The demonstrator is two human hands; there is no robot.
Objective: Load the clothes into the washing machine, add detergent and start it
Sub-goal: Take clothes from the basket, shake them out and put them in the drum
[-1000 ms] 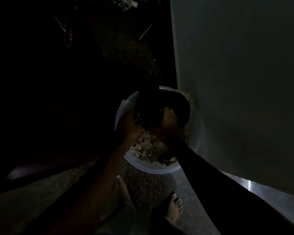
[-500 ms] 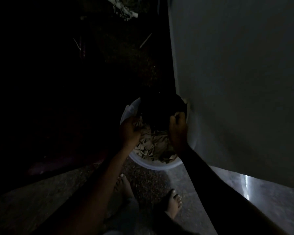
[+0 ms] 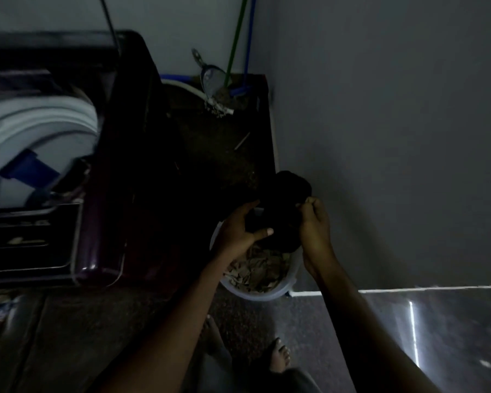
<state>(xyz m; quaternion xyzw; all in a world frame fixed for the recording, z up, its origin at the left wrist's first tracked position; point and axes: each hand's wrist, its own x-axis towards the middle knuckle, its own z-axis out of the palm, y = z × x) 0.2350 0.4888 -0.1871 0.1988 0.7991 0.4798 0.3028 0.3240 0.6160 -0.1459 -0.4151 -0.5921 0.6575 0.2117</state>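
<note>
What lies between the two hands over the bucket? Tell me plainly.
A bunched dark garment. The left hand and right hand both grip it above the bucket. The head view shows this.

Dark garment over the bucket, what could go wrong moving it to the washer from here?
The dark garment hangs bunched between the left hand and right hand; a trailing end might snag the bucket rim or drag out the patterned cloth. The light is dim, so it could miss the washing machine opening and drop on the floor.
</note>
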